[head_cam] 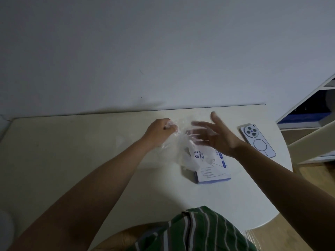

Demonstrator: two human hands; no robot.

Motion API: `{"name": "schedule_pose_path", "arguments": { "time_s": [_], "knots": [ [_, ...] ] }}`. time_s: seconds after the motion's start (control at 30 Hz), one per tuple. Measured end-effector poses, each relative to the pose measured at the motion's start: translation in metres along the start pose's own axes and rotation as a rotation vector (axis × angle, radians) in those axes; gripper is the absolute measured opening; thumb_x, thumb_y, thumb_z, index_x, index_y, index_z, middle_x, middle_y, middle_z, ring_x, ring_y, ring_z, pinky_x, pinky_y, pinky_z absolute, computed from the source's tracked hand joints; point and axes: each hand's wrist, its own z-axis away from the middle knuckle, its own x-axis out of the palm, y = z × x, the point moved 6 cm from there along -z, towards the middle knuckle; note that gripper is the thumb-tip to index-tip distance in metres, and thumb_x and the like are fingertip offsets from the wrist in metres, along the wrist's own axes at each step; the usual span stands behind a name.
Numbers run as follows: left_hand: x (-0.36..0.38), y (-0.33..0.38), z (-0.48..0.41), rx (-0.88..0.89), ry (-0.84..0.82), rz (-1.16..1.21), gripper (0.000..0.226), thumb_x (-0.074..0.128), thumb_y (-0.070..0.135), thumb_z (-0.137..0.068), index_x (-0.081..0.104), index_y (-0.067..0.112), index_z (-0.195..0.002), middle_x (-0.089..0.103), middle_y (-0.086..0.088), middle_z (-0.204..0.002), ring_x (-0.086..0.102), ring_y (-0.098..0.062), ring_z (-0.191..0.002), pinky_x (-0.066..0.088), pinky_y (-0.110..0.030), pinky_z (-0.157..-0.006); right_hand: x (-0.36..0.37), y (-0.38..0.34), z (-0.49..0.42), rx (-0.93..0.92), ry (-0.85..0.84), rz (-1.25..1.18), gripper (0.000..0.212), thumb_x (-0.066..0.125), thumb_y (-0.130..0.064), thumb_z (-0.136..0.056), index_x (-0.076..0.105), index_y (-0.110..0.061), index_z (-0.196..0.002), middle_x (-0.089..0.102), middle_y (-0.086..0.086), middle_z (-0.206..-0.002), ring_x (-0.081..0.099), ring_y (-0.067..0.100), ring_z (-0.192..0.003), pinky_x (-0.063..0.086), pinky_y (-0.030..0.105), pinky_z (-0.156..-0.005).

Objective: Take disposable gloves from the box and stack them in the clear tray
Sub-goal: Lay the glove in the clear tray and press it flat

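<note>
Desk (72, 160): pale cream top, rounded at its right end, set against a plain white wall (145, 51). Left hand (159, 132): held above the far middle of the desk, fingers curled and pinching the upper end of a clear disposable glove (182, 142). Glove: thin transparent film, crumpled, hanging from that pinch down and to the right to the near-left end of the glove box, where more clear film bulged out; whether it was free of the box could not be told. Right hand (217, 136): raised just right of the glove, palm turned left, fingers straight and spread, thumb up, holding nothing; fingertips blurred, contact with the film unclear. Glove box (215, 169): flat white and blue carton printed with a hand outline, lying on the desk below the right hand, its far end hidden by that hand's wrist. Smartphone (257, 142): white, face down, round camera cluster at its far end, on the desk right of the box and apart from it. Shelving (306, 113): white, at far right beyond the desk. Striped green garment (195, 230): bottom centre, at the near desk edge.
</note>
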Motion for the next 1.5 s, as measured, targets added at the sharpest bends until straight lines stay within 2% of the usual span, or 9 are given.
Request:
{"name": "schedule_pose_path", "arguments": {
  "time_s": [0.13,0.47,0.7,0.8,0.97,1.07,1.17,1.37,1.5],
  "knots": [
    [-0.019,-0.018,0.003,-0.039,-0.048,0.038,0.038,0.071,0.031,-0.086,0.043,0.016,-0.066,0.035,0.007,-0.057,0.031,-0.009,-0.049,0.025,-0.026,-0.050,0.022,-0.007,-0.022,-0.020,0.187,0.302,0.027,0.065,-0.009,-0.090,0.064,0.005,-0.113,0.071,0.018,-0.092,0.068,0.022,-0.074,0.058,0.031,-0.072],
    [-0.067,-0.100,0.025,-0.588,0.098,0.778,0.012,0.067,0.013,-0.088,0.065,0.006,-0.079,0.065,-0.007,-0.069,0.059,-0.014,-0.052,0.054,-0.022,-0.054,0.077,-0.010,-0.061,-0.073,0.365,0.248,0.008,0.061,-0.005,-0.093,0.065,0.000,-0.098,0.068,0.013,-0.073,0.056,0.014,-0.044,0.046,0.022,-0.043],
    [-0.087,-0.116,0.027,-0.457,0.227,0.533,0.014,0.063,0.016,-0.090,0.063,0.004,-0.083,0.062,-0.003,-0.051,0.054,-0.020,-0.044,0.044,-0.020,-0.043,0.095,-0.012,-0.085,0.021,0.312,0.471,0.012,0.064,-0.005,-0.090,0.066,0.002,-0.101,0.063,0.012,-0.070,0.042,0.010,-0.040,0.034,0.017,-0.037],
    [-0.101,-0.120,0.028,-0.356,0.334,0.041,0.023,0.048,0.018,-0.097,0.061,-0.001,-0.100,0.067,-0.016,-0.076,0.064,-0.031,-0.066,0.053,-0.035,-0.061,0.091,-0.021,-0.091,0.008,0.443,0.657,0.031,0.071,-0.014,-0.086,0.063,-0.005,-0.114,0.064,0.007,-0.082,0.054,0.013,-0.055,0.044,0.017,-0.050],
    [-0.103,-0.121,0.034,-0.229,0.423,-0.447,0.024,0.033,0.020,-0.102,0.048,0.002,-0.106,0.065,-0.020,-0.092,0.062,-0.039,-0.087,0.042,-0.039,-0.066,0.124,-0.066,-0.078,-0.670,0.764,1.086,0.043,0.071,-0.014,-0.082,0.056,-0.011,-0.121,0.056,0.007,-0.114,0.052,0.020,-0.101,0.046,0.037,-0.087],
    [-0.096,-0.124,0.033,-0.237,0.395,-0.563,0.026,0.027,0.022,-0.104,0.043,0.003,-0.115,0.067,-0.016,-0.093,0.065,-0.037,-0.086,0.046,-0.040,-0.065,0.172,-0.061,-0.086,-0.868,0.349,1.113,0.016,0.058,-0.009,-0.084,0.066,-0.016,-0.095,0.056,-0.003,-0.097,0.054,0.010,-0.078,0.049,0.028,-0.069],
    [-0.091,-0.130,0.032,-0.301,0.319,-0.531,0.013,0.032,0.014,-0.102,0.038,0.007,-0.111,0.066,-0.013,-0.090,0.065,-0.031,-0.075,0.046,-0.036,-0.057,0.196,-0.018,-0.109,-0.641,0.042,1.312,0.018,0.058,-0.007,-0.088,0.072,-0.017,-0.097,0.060,-0.003,-0.099,0.059,0.011,-0.069,0.052,0.026,-0.064],
    [-0.079,-0.135,0.033,-0.339,0.152,-0.758,0.037,0.047,0.002,-0.092,0.034,0.001,-0.126,0.060,-0.016,-0.110,0.065,-0.029,-0.091,0.047,-0.033,-0.067,0.157,0.048,-0.149,0.031,0.035,1.516,0.065,0.069,-0.027,-0.088,0.037,-0.021,-0.144,0.044,0.010,-0.133,0.058,0.028,-0.109,0.052,0.038,-0.089],
    [-0.072,-0.103,0.032,0.130,0.261,-1.077,0.026,0.058,0.006,-0.079,0.050,0.012,-0.103,0.052,-0.008,-0.102,0.055,-0.021,-0.084,0.045,-0.030,-0.068,0.155,0.074,-0.156,0.138,-0.015,1.548,0.086,0.074,-0.033,-0.083,0.023,-0.021,-0.150,0.034,0.014,-0.138,0.052,0.031,-0.115,0.050,0.042,-0.094]
  ]
}}
